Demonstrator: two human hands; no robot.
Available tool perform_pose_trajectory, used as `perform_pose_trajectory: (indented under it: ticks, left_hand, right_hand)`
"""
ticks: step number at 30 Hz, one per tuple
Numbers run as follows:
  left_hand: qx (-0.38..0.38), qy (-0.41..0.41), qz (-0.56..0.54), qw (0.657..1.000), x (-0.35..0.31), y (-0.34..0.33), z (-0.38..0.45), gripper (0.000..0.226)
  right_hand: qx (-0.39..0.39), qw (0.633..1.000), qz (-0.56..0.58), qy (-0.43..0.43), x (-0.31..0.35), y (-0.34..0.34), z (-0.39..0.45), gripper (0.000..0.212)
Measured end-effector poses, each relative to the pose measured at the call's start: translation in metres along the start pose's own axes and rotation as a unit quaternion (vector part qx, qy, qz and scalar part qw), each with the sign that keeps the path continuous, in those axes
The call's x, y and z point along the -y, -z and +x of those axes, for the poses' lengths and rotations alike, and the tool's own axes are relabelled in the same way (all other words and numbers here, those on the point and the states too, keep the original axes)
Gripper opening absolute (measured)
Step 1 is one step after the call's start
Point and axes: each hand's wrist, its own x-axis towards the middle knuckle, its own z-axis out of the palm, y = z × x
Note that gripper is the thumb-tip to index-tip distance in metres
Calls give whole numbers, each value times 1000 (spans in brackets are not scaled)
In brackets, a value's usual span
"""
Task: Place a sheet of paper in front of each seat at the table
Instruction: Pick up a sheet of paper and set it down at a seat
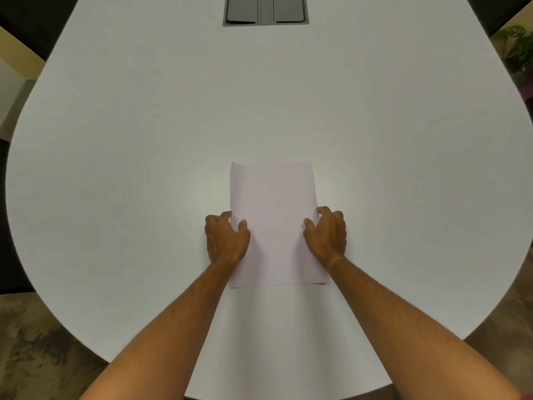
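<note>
Paper (274, 223) lies flat on the table (144, 140), both long edges pinched by the left hand (226, 239) and right hand (326, 235). No other sheet shows beyond it, so distribution seems barely begun.

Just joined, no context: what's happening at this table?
A person is handling a stack of white paper lying flat on a white table. The left hand and right hand grip its two long edges, thumbs on top. No sheets lie anywhere else on the visible tabletop, only a grey cable hatch at the far end.
</note>
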Motion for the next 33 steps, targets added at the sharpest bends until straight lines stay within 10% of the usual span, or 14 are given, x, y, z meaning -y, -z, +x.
perform_pose_trajectory:
  ticks: [7, 33]
  left_hand:
    - [-26, 59, -98, 993, -5, 4, 18, 10]
    - [17, -25, -212, 977, -69, 38, -61, 13]
  right_hand:
    - [-48, 993, 93, -53, 4, 1, 11, 23]
    - [-151, 962, 222, -56, -30, 113, -51, 14]
